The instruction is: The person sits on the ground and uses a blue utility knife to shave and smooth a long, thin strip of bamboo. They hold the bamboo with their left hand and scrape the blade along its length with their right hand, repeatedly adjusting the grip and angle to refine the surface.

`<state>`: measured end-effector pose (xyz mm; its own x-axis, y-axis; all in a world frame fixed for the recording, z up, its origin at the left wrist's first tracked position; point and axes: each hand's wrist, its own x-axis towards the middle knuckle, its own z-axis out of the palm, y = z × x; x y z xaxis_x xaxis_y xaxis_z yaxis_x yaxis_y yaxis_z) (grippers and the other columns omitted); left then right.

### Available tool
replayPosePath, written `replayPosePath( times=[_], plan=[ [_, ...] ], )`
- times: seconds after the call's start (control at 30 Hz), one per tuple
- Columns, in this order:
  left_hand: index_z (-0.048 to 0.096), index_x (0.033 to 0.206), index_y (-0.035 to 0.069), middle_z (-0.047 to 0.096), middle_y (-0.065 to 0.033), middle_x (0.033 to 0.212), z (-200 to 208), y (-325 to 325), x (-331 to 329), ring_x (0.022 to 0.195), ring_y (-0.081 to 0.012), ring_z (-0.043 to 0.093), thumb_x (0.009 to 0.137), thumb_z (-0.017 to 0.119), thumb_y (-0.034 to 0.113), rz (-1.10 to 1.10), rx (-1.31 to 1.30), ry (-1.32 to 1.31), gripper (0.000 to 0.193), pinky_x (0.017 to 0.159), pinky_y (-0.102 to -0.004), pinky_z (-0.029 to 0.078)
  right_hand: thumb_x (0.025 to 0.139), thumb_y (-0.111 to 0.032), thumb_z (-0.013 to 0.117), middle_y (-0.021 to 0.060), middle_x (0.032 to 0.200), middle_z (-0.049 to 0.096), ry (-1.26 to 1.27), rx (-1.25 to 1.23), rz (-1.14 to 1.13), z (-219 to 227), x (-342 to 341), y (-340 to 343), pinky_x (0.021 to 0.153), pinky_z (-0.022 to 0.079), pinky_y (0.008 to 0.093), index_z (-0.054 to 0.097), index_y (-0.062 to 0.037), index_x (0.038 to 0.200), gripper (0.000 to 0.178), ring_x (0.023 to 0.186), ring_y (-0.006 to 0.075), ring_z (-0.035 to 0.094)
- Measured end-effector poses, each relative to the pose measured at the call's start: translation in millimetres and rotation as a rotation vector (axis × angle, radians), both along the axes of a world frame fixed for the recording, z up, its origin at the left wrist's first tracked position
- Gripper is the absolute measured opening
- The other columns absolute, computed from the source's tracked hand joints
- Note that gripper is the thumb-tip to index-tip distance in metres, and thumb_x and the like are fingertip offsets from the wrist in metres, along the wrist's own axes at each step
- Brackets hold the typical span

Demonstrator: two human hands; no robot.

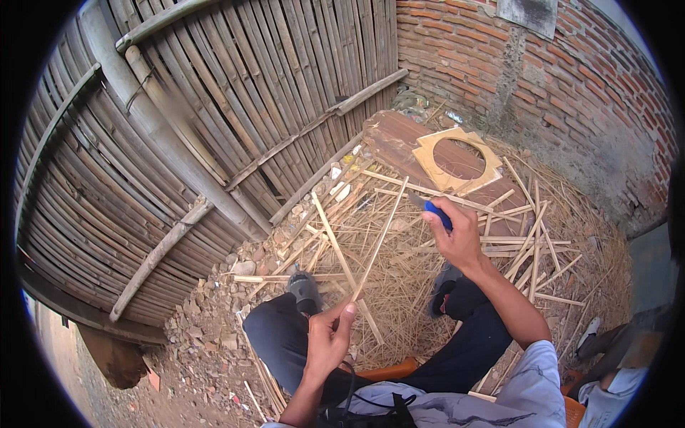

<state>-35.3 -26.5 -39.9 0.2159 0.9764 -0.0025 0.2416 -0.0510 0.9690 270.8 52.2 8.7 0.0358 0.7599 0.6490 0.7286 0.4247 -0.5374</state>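
Note:
My left hand (330,341) is closed around the lower end of a long thin bamboo strip (382,239), which slants up and away to the right. In my right hand (457,234) is a knife (438,214) with a blue handle. Its short blade points left, close to the far part of the strip; whether they touch I cannot tell. Another pale strip (335,239) lies on the ground to the left and passes below the held one. Thin shavings and straw-like scraps (399,292) cover the ground between my feet.
Several cut strips (531,246) lie crossed on the right. A light wooden panel with a round hole (428,160) rests on a brown board (389,135). A bamboo fence (271,93) stands left, a brick wall (457,50) behind. Another person (614,357) is at the lower right.

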Motion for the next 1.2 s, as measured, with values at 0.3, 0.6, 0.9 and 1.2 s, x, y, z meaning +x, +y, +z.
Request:
replayPosePath(
  times=[0.3,0.6,0.9,1.2],
  plan=[
    [0.075,0.137,0.001,0.050,0.0061,0.071,1.8,9.4,25.5,0.066,-0.0033,0.039,0.113,0.063,0.020,0.033,0.039,-0.082,0.033,0.057,-0.0264,0.031,0.100,-0.031,0.079,0.0092,0.086,0.075,-0.106,-0.016,0.301,-23.0,-54.9,-27.6,0.055,0.055,0.0387,0.074,-0.0060,0.108,0.027,0.065,0.0288,0.073],
    [0.073,0.140,0.000,0.063,0.0038,0.084,4.6,5.4,25.3,0.074,-0.0031,0.045,0.113,0.063,0.017,0.036,0.014,-0.086,0.033,0.062,-0.0244,0.036,0.098,-0.031,0.081,0.0083,0.087,0.076,-0.106,0.032,0.266,-21.3,-53.0,-24.3,0.055,0.056,0.0381,0.076,-0.0072,0.107,0.025,0.066,0.0281,0.074],
    [0.074,0.140,0.003,0.062,0.0019,0.076,2.5,5.1,17.2,0.065,-0.0024,0.044,0.111,0.065,0.016,0.039,0.093,-0.059,0.032,0.055,-0.0261,0.035,0.102,-0.032,0.078,0.0098,0.085,0.078,-0.181,0.072,0.181,-14.3,-45.4,-19.8,0.055,0.056,0.0365,0.077,-0.0069,0.108,0.026,0.067,0.0252,0.076],
    [0.075,0.135,-0.002,0.046,0.0092,0.070,6.3,-14.3,-24.8,0.063,-0.0008,0.036,0.117,0.057,0.023,-0.076,-0.148,-0.073,0.037,0.057,-0.0244,0.027,0.107,-0.032,0.073,0.0136,0.077,0.071,0.047,0.065,-0.131,14.5,17.1,5.1,0.059,0.050,0.0361,0.073,0.0018,0.107,0.033,0.061,0.0225,0.064]
  ],
)
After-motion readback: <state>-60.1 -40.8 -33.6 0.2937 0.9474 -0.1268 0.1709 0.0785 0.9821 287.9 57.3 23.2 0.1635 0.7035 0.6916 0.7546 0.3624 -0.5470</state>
